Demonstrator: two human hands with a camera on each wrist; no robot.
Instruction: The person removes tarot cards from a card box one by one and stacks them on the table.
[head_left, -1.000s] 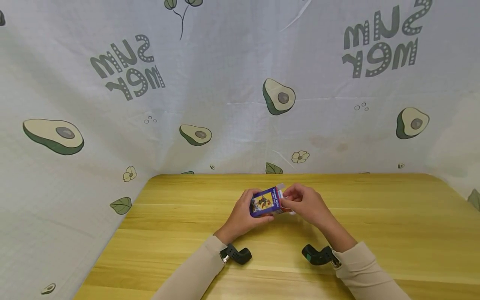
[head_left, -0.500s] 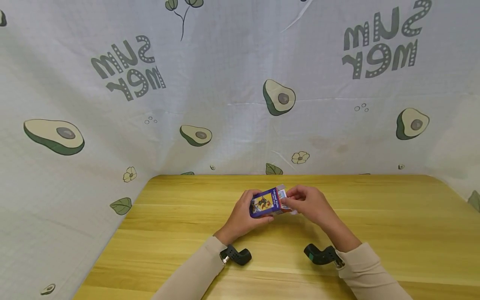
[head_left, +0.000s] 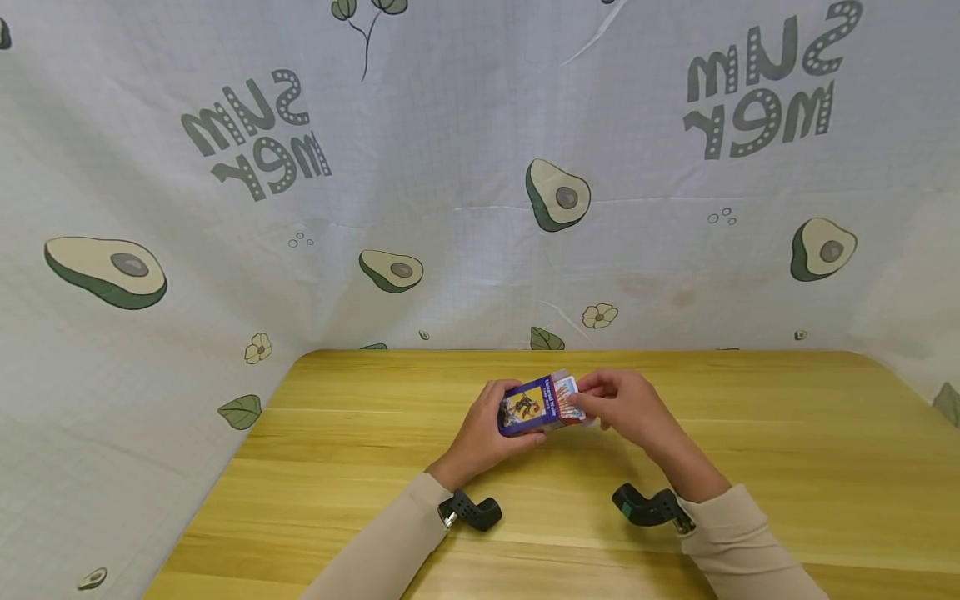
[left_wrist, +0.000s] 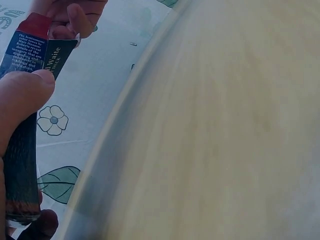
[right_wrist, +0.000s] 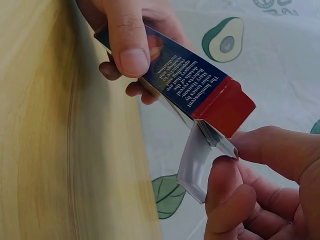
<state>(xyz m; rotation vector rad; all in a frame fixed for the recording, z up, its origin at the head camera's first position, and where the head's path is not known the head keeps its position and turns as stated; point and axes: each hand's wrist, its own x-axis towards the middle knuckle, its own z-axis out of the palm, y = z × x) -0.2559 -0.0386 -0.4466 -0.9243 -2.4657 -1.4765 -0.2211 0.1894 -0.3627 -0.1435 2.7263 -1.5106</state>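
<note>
My left hand (head_left: pixel 482 435) grips a blue and purple card box (head_left: pixel 523 407) lettered "Universal Waite", tilted with its mouth toward the right. The thumb lies along one narrow side, beside small white print in the right wrist view. From the mouth sticks a stack of picture cards (head_left: pixel 566 395), only partly out. My right hand (head_left: pixel 621 406) pinches the end of these cards between thumb and fingers. Red side flap (right_wrist: pixel 232 109) and white-lined lid flap (right_wrist: pixel 194 162) stand folded out at the mouth. The rest of the cards is hidden inside the box.
A wooden table (head_left: pixel 360 500) lies under both hands. Behind it and at the left hangs a pale cloth (head_left: pixel 465 125) printed with avocados, leaves and lettering. Black wrist cameras (head_left: pixel 480 513) jut inward from both sleeves.
My right hand has drawn slightly to the right, and more of the picture cards shows beyond the box mouth. The left hand and the box have hardly moved.
</note>
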